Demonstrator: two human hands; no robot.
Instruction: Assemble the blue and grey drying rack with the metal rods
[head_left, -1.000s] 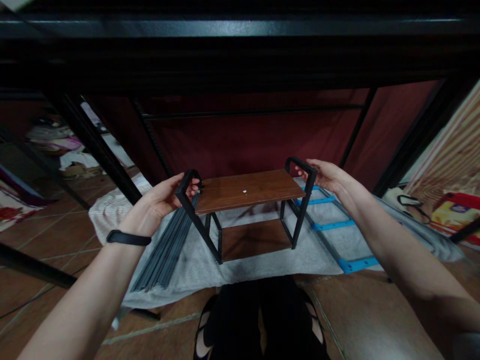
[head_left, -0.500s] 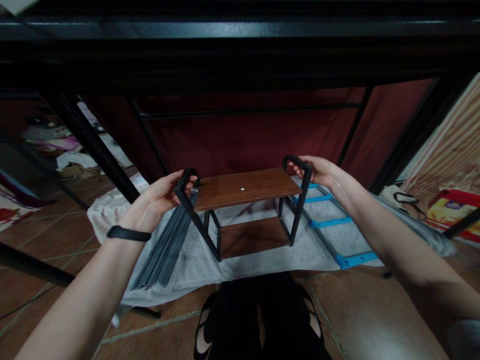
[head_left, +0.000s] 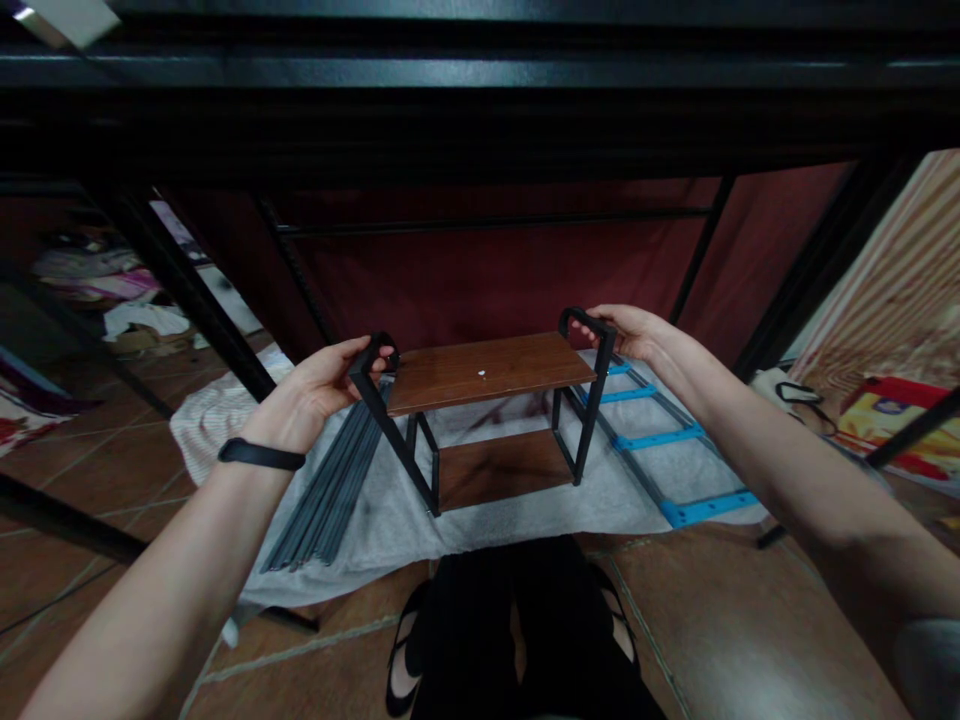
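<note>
Between my hands is a small two-tier shelf [head_left: 491, 368] with brown wood boards and black metal side frames. My left hand [head_left: 330, 378] curls its fingers round the top of the left side frame. On the opposite side my right hand [head_left: 619, 330] grips the rounded top of the right frame. The shelf stands upright on a grey cloth [head_left: 480, 525]. To its left lies a bundle of grey metal tubes [head_left: 330, 490]. A frame of grey tubes with blue connectors [head_left: 660, 440] lies on the right, partly behind my right forearm.
A black metal bar [head_left: 480, 72] crosses overhead, close to my view. Dark red panels [head_left: 487, 275] stand behind the shelf. At far right sits a red and yellow package [head_left: 900, 420]. Heaped fabrics [head_left: 112, 280] lie at far left. Brown floor tiles [head_left: 720, 620] show near my feet.
The view has shifted slightly, and everything appears a little further left. Both hands keep their hold on the shelf's side frames, and the shelf looks unmoved on the cloth.
</note>
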